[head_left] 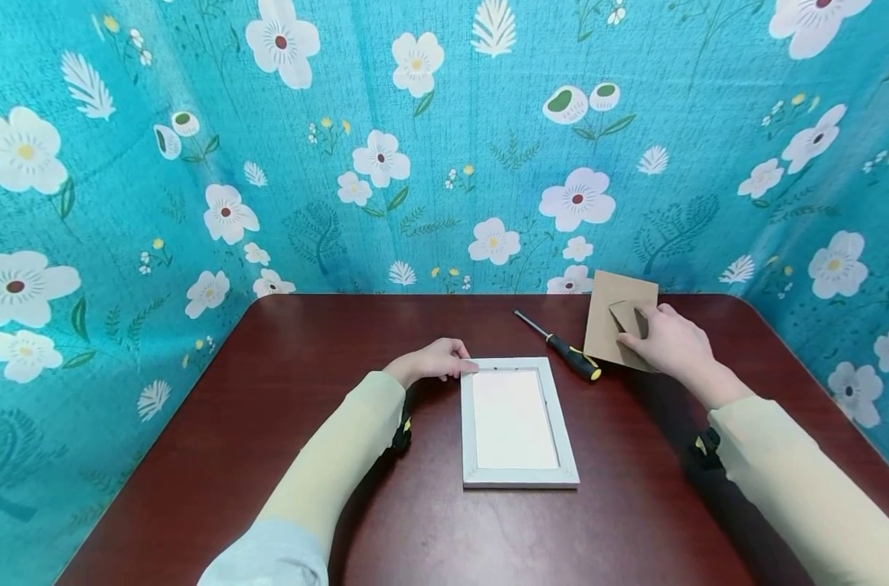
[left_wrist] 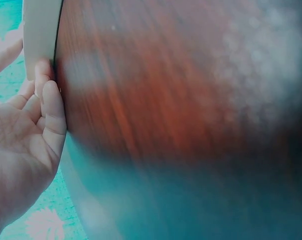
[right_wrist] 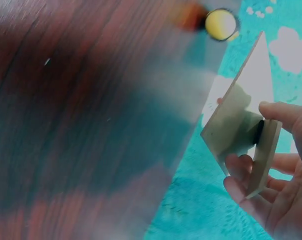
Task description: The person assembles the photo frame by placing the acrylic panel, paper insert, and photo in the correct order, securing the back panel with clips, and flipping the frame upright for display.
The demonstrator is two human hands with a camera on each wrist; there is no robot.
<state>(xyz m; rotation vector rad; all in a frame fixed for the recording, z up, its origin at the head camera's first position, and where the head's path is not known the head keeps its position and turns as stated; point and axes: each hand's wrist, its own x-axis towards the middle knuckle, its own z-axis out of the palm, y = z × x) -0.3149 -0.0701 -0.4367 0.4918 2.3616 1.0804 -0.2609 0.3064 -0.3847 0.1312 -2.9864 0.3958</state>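
Pale cream sleeves lay nearest; on the glossy dark-red table, the left hand held a white rectangular frame by its corner. Far right, the right hand pinched a thin brown board by its flap; seemingly light and stiff, it suited an edge grip.

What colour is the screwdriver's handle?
The handle is black with yellow markings and a yellow end; the head view shows it best.
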